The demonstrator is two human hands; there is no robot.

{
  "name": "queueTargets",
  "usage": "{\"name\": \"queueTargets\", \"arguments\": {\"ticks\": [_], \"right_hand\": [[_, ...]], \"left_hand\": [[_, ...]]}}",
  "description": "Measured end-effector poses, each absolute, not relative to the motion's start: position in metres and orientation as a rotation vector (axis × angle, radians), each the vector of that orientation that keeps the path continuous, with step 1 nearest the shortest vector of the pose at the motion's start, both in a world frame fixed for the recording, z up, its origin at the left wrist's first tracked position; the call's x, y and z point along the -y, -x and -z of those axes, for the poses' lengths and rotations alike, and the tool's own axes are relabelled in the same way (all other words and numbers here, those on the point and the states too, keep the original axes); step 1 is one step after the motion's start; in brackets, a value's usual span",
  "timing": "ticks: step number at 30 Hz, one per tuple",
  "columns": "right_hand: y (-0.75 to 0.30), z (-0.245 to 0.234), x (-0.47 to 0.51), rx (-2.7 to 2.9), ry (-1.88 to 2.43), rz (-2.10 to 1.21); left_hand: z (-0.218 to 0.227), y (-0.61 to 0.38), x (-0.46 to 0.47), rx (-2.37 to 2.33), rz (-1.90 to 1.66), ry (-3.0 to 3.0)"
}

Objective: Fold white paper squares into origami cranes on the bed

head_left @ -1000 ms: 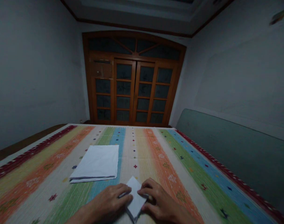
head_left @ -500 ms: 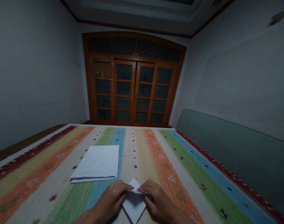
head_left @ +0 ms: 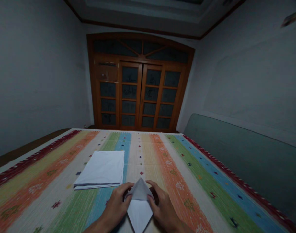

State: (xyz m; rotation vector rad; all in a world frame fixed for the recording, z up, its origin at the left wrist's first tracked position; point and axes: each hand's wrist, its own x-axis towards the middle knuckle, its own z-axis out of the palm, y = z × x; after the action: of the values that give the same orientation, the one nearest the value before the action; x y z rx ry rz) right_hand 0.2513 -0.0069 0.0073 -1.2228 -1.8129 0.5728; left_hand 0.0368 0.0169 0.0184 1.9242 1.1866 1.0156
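A folded white paper [head_left: 139, 212] lies on the striped cotton rug at bottom centre, shaped like a long kite with its point toward me. A shaded triangular flap [head_left: 139, 190] forms its far end. My left hand [head_left: 117, 204] grips the paper's left edge with its fingertips, and my right hand [head_left: 162, 207] grips the right edge. A stack of white paper sheets [head_left: 100, 169] lies just left of my left hand, apart from it.
The multicoloured striped rug [head_left: 148, 155] covers the surface ahead. A grey-green padded headboard or bench back [head_left: 237, 155] runs along the right side. A dark wooden edge [head_left: 24, 150] shows at left, and glazed wooden doors [head_left: 138, 90] stand beyond.
My hands have moved apart to the paper's sides. The far end of the paper now shows a raised, shaded triangular flap, and the paper reaches slightly farther up the rug.
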Motion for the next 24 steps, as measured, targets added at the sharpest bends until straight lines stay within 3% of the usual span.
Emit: {"name": "queueTargets", "arguments": {"ticks": [24], "right_hand": [[-0.2526, -0.0061, 0.0063, 1.771, 1.234, -0.577]], "left_hand": [[-0.0147, -0.0388, -0.0111, -0.95, -1.102, -1.655]]}}
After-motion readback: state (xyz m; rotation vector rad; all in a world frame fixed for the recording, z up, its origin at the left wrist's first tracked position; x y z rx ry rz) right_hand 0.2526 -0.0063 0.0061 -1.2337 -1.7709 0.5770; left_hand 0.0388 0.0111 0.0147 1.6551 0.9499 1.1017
